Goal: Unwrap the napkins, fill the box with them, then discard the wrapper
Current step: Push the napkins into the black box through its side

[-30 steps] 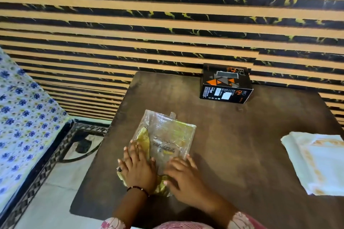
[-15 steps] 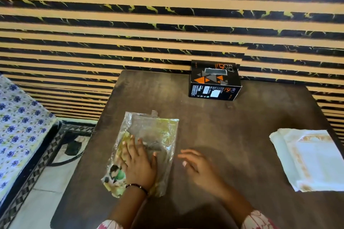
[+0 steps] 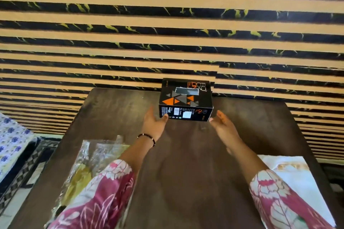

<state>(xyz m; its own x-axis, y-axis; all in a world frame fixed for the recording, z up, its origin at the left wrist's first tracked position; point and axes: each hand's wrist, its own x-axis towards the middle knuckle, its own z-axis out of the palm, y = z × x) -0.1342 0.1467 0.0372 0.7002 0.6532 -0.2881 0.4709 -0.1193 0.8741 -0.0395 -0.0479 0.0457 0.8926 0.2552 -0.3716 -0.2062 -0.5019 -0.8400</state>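
A black box (image 3: pixel 186 101) with orange triangles and a slot in its top stands at the far edge of the dark table (image 3: pixel 186 163). My left hand (image 3: pixel 155 122) is open, its thumb touching the box's near left corner. My right hand (image 3: pixel 222 126) is open just right of the box, a little apart from it. The clear plastic wrapper (image 3: pixel 93 156), flat and with yellow print, lies at the near left, partly under my left sleeve. A white stack of napkins (image 3: pixel 290 174) lies at the near right, partly covered by my right sleeve.
A striped tan and black wall (image 3: pixel 167 33) rises right behind the table. A bed with a blue-flowered sheet (image 3: pixel 11 141) stands to the left, past a gap of floor.
Both hands have left the wrapper and reached forward to either side of the box. The view has shifted forward, so wrapper and napkins now sit lower in the frame.
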